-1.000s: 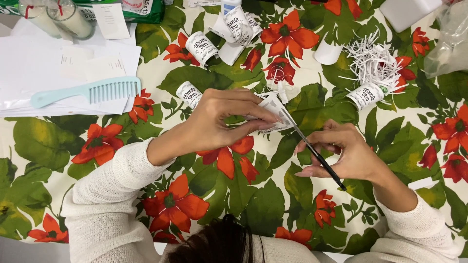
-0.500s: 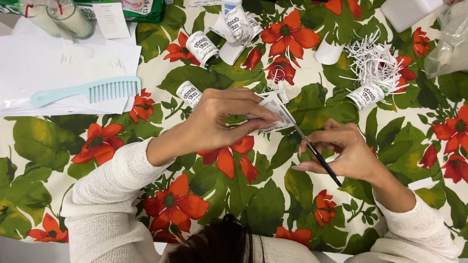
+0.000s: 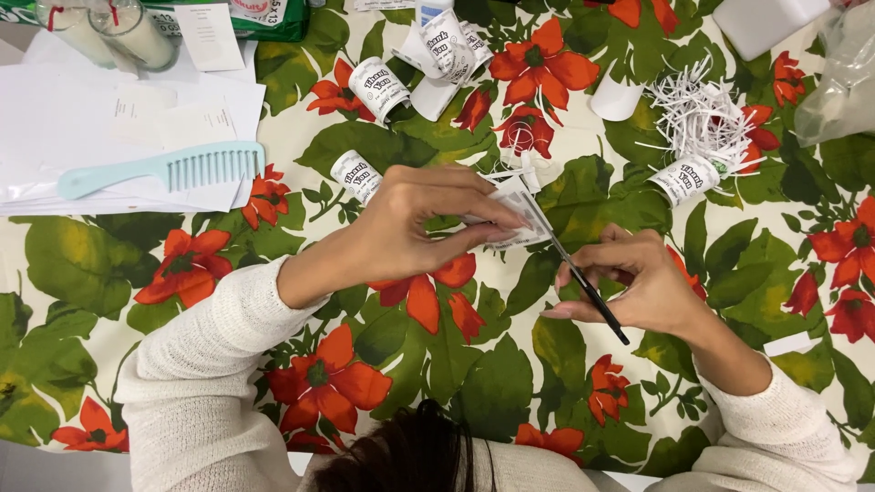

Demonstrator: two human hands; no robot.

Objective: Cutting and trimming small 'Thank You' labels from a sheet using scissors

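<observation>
While my left hand (image 3: 410,223) is gripping the paper slip (image 3: 515,214) mid-frame, my right hand (image 3: 638,282) is pinching the thin black stick (image 3: 588,290) — both barely shifting, so the rolling is continuing.

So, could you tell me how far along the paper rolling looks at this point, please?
Done: several rolled paper scrolls lie on the flowered tablecloth. In hand: the left hand pinches a printed paper slip against a thin black stick held by the right hand. Left: this slip is still mostly flat.
</observation>
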